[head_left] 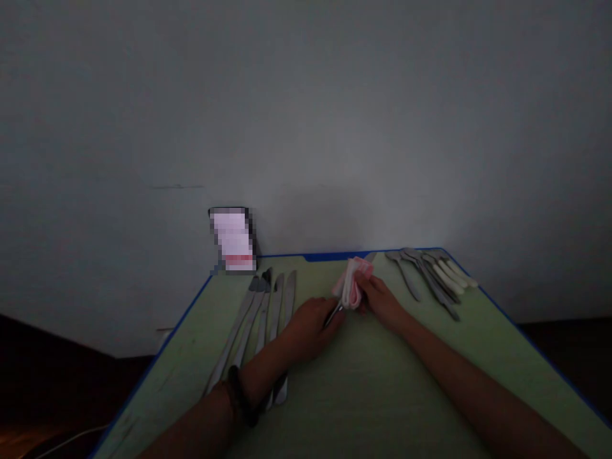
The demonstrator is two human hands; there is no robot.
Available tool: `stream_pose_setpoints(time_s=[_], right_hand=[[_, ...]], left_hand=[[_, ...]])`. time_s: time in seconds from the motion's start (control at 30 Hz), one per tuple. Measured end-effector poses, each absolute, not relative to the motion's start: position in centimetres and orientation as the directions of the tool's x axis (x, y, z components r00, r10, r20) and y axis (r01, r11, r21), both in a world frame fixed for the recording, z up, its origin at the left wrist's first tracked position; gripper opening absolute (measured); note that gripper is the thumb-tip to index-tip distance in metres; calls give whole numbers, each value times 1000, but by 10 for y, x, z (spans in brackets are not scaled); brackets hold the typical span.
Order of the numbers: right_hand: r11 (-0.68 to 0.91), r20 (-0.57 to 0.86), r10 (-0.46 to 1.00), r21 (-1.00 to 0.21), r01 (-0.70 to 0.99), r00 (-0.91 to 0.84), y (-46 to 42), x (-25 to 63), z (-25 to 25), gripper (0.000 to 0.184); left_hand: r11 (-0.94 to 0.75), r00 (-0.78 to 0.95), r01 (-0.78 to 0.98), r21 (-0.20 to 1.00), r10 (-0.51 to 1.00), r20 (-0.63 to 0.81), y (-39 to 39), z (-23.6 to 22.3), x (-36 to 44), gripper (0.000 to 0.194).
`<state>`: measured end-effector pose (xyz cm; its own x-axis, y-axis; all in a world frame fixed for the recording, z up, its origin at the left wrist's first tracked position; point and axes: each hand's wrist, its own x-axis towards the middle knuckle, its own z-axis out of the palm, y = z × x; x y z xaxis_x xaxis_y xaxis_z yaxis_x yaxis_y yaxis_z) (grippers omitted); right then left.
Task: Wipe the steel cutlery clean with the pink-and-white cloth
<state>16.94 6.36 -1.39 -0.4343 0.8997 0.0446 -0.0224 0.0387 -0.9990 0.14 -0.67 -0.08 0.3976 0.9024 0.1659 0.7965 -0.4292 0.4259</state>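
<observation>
My left hand (pixel 313 325) is closed around the handle of a metal table knife (pixel 371 257), whose tip sticks out beyond a folded cloth. Pink and white, the cloth (pixel 352 290) is wrapped about the middle of the knife. My right hand (pixel 380 298) pinches the cloth from the right side. Several more table knives (pixel 290 293) lie side by side on the left of the table, partly hidden under my left forearm. To the right, several spoons (pixel 406 280) lie in a loose group, some with white handles (pixel 452 277).
The pale green table (pixel 382 395) has a blue edge and stands against a grey wall (pixel 306 127). A phone (pixel 234 239) with a lit, blurred screen leans on the wall at the back left corner. A thin white cable (pixel 71 438) runs at the lower left.
</observation>
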Motion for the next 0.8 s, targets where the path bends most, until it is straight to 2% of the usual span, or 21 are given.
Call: stream_pose_setpoints(time_s=[0.8], right_hand=[[92,76,903,-996,19,-422,65,169,-15,49]], left_hand=[[-445,420,793,417,894,156,-4,-1,1,28]])
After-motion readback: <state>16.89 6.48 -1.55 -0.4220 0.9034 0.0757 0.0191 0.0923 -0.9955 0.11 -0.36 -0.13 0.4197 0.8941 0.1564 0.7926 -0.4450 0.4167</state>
